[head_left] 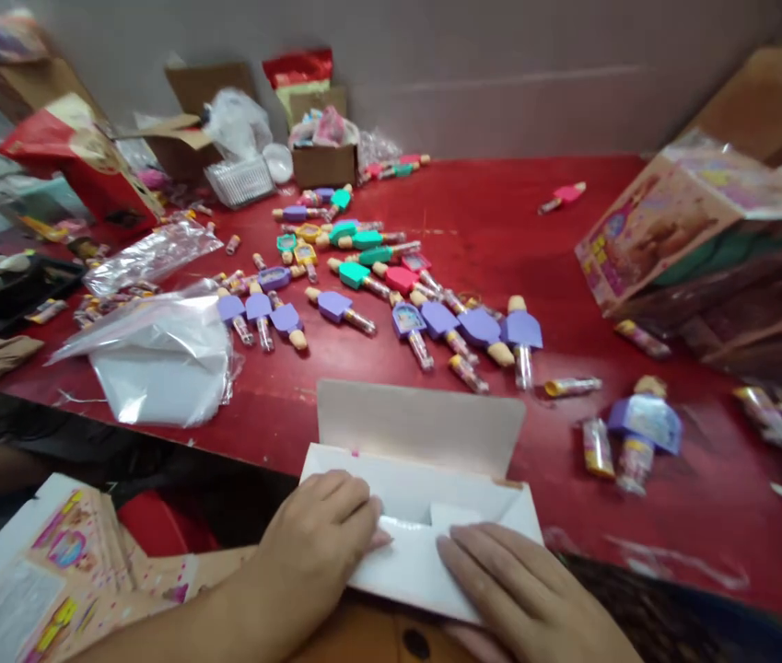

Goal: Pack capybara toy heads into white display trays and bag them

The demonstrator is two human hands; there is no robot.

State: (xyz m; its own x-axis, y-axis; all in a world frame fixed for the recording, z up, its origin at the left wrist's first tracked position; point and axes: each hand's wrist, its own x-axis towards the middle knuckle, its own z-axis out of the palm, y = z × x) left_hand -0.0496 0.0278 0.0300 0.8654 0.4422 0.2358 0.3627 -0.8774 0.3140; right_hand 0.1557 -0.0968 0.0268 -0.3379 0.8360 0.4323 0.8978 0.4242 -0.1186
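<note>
At the near edge of the red table (pixel 487 212), right under you, the white box (pixel 425 543) lies open, its lid flap (pixel 418 425) standing up at the back. Your left hand (pixel 325 534) rests on its left end, fingers loosely curled and pressing down, gripping nothing. Your right hand (pixel 507 580) lies flat, fingers together, on the inner front flap. You seem to be folding the flaps into shape. The next move calls for a steady left hand and a square tuck from the right. Beyond the box, candy toys (pixel 397 304) lie scattered, with clear bags (pixel 156 359) to the left and a printed carton (pixel 673 230) to the right.
</note>
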